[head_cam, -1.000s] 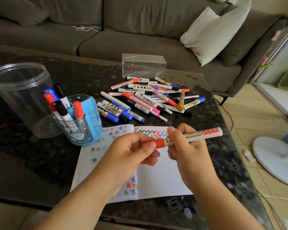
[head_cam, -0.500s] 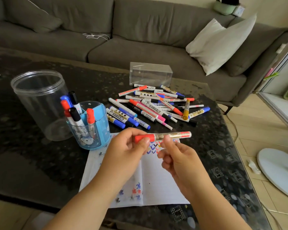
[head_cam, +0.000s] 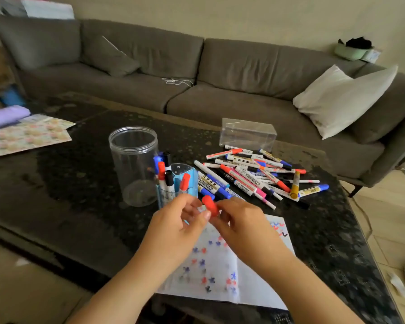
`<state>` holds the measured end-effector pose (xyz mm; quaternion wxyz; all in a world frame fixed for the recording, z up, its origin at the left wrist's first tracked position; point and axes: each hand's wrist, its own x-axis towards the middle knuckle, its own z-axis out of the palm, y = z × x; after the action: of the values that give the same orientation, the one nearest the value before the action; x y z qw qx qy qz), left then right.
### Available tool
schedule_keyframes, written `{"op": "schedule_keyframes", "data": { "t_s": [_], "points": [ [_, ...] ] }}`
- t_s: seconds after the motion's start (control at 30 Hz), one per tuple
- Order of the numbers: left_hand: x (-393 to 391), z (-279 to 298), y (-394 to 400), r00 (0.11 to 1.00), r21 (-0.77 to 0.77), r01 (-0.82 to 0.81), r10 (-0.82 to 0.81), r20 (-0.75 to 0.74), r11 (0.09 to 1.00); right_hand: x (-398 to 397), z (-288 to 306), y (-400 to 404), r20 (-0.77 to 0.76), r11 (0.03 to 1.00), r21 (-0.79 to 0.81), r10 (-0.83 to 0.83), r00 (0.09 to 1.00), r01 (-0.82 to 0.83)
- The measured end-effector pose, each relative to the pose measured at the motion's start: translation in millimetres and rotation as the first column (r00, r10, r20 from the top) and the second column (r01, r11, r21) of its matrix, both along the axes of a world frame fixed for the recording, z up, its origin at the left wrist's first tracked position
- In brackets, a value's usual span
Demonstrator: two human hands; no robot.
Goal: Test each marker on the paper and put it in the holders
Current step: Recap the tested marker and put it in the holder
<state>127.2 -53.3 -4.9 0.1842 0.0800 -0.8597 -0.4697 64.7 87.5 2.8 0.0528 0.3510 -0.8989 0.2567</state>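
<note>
Head view, looking down at a dark speckled table (head_cam: pixel 80 183). Both hands up in the middle over the paper (head_cam: pixel 222 272), sharing one red-capped marker (head_cam: pixel 210 208). Left hand (head_cam: pixel 180 220) with fingers curled, thumb and fingertips pinching near the cap end. Right hand (head_cam: pixel 241 220) wrapped around the marker's body from the other side, most of the barrel hidden behind it. Bit blurry, so can't tell whether the cap sits fully on or is partly off.

Paper lying flat on the table under the hands, covered in small red, blue and black scribbles. Just beyond the hands, a blue cup holder (head_cam: pixel 185 181) with a handful of markers standing upright, caps red, blue and black. Right beside it on the left, touching or nearly so, a tall clear plastic jar (head_cam: pixel 133 164). Off to the right, a loose pile of markers (head_cam: pixel 255 176) sprawled on the table, with a small clear box (head_cam: pixel 247 134) behind the pile. Far left: patterned sheets (head_cam: pixel 26 136) and a purple roll (head_cam: pixel 5 115). Grey sofa (head_cam: pixel 150 73) along the back with a white cushion (head_cam: pixel 341 99).
</note>
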Motion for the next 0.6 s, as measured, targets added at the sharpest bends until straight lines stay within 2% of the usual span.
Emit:
{"op": "schedule_keyframes", "data": {
  "t_s": [0.17,0.27,0.47,0.6],
  "points": [
    [-1.0,-9.1,-37.5,0.991,-0.252,-0.129,0.116,-0.063,0.959,-11.9,34.0,-11.0,0.014,0.961,-0.198,-0.197,0.98,0.196],
    [-5.3,-14.0,-49.7,0.987,-0.308,-0.156,0.157,-0.023,0.938,-19.4,52.2,-24.9,0.044,0.935,-0.294,-0.196,0.98,0.2],
    [-8.4,-20.5,-56.3,0.99,-0.305,-0.128,0.139,0.015,0.944,-32.8,51.1,-60.1,0.137,0.954,-0.258,-0.123,0.983,0.155],
    [-8.9,-21.4,-59.8,0.991,-0.304,-0.123,0.131,0.003,0.944,-43.2,44.0,-78.4,0.235,0.987,-0.079,-0.117,0.965,0.139]
  ]
}}
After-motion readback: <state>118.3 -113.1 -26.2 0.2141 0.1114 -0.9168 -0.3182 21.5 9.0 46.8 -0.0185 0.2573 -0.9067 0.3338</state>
